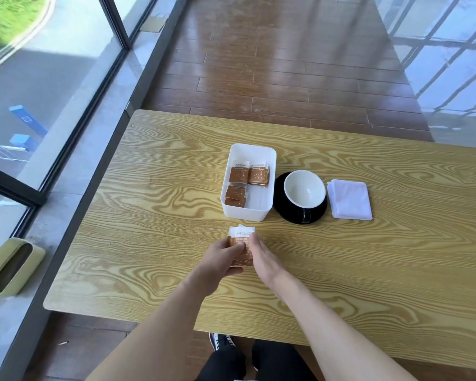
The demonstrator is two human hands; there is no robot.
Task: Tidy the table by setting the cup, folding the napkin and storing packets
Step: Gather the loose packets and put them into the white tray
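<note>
A small stack of brown and white packets (242,236) lies on the wooden table (149,215) just in front of the white box (270,158). My left hand (220,261) grips the stack's left side and my right hand (261,255) presses against its right side. Inside the white box lie several more brown packets (249,176). To the right of the box a cup (304,189), black outside and white inside, stands upright on a black saucer (282,213). A folded white napkin (349,199) lies flat to the right of the saucer.
A glass wall with dark frames runs along the table's left edge. A green bin (11,266) stands on the floor at the left. Beyond the table is wooden floor. My legs and a shoe show under the near edge.
</note>
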